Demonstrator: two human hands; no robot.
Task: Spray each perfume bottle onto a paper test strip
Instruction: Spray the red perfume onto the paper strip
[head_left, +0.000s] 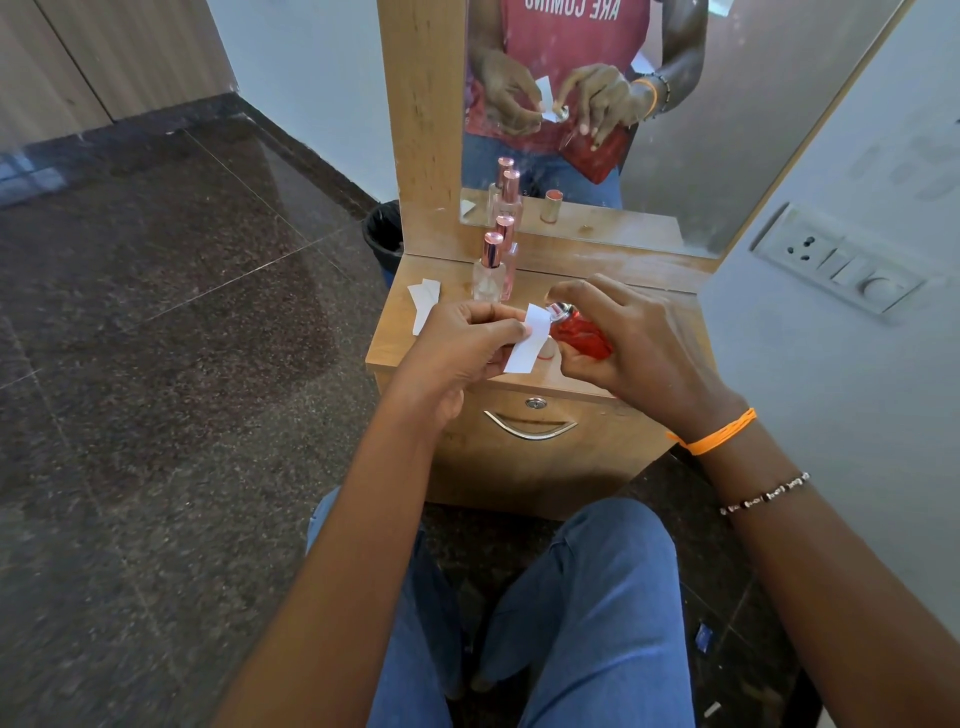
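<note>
Spraying looks under way on the red bottle (581, 335), gripped in the right hand (631, 343) above the tabletop (457, 270), one finger on its nozzle, while the left hand (457, 345) pinches a paper strip (530, 340) just beside it. Two capped bottles (493, 267) stand behind, apparently left to do; loose strips (425, 301) lie nearby, sprayed or not I cannot tell.

held bottle (581, 335): red, silver sprayer
test strip (530, 340): white
standing bottles (488, 273): clear, rose-gold caps
tabletop (457, 291): light wood grain
floor (156, 312): dark speckled
</note>
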